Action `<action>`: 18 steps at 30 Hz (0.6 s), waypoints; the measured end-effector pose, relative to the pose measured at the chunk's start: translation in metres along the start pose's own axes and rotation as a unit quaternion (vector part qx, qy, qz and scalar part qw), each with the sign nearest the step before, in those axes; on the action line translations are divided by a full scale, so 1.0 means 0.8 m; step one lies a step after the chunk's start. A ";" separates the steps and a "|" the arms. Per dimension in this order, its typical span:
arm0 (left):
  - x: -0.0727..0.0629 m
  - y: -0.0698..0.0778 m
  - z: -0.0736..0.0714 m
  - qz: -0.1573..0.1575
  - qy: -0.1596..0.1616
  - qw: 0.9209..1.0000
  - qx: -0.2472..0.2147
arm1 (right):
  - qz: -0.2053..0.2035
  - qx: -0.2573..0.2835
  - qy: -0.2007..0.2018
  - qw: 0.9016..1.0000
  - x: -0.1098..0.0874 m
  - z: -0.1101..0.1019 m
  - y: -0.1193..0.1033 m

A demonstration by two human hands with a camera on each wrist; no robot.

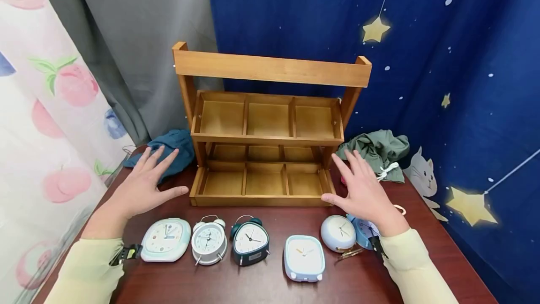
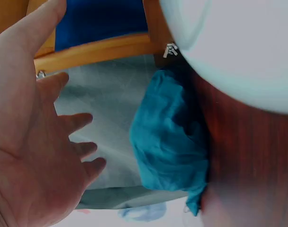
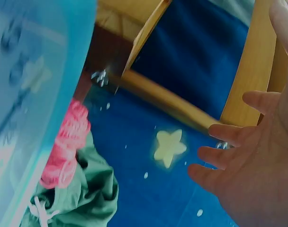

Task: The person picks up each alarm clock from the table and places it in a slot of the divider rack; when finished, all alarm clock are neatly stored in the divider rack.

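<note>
Fingers spread and holding nothing, my left hand point(image 1: 143, 186) hovers over the table's left side, above a mint-rimmed clock point(image 1: 166, 239). My right hand point(image 1: 363, 189) is likewise spread on the other side, above a round pale-blue clock point(image 1: 338, 232) and a blue alarm clock point(image 1: 365, 231) partly hidden by the wrist. Between the hands stand a white twin-bell alarm clock point(image 1: 208, 242), a dark green twin-bell alarm clock point(image 1: 251, 242) and a square light-blue clock point(image 1: 304, 257). Behind them is a wooden two-tier shelf point(image 1: 270, 201) with bare compartments.
Teal cloth point(image 1: 175, 151) lies left of the shelf. At its right is a green cloth point(image 1: 375, 151) with a white cord; a pink item point(image 3: 68, 146) shows beside it in the right wrist view. Curtains hang behind the dark red table point(image 1: 253, 287). A small gold-coloured object point(image 1: 350, 254) lies by the round clock.
</note>
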State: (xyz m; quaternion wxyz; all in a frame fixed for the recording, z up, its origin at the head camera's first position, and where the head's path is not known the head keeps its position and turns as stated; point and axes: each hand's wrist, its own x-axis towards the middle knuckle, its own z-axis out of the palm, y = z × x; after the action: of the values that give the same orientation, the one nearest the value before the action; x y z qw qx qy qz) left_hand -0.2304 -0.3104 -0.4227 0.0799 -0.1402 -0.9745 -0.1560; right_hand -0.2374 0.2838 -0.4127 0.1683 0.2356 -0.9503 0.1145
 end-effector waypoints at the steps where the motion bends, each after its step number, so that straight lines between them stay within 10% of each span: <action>1: 0.001 -0.003 0.001 0.001 -0.008 1.000 -0.013 | -0.006 0.000 -0.003 1.000 0.000 0.001 -0.003; 18: 0.002 -0.011 0.019 -0.003 -0.094 0.987 -0.129 | -0.090 0.005 -0.072 0.993 0.001 0.032 -0.071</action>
State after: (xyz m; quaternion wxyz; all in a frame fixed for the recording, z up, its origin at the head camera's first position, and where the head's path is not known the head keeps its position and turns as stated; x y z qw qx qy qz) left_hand -0.2365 -0.3133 -0.4391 -0.0311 -0.1602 -0.9498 -0.2671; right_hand -0.2176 0.2271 -0.4275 0.1077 0.3283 -0.9344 0.0865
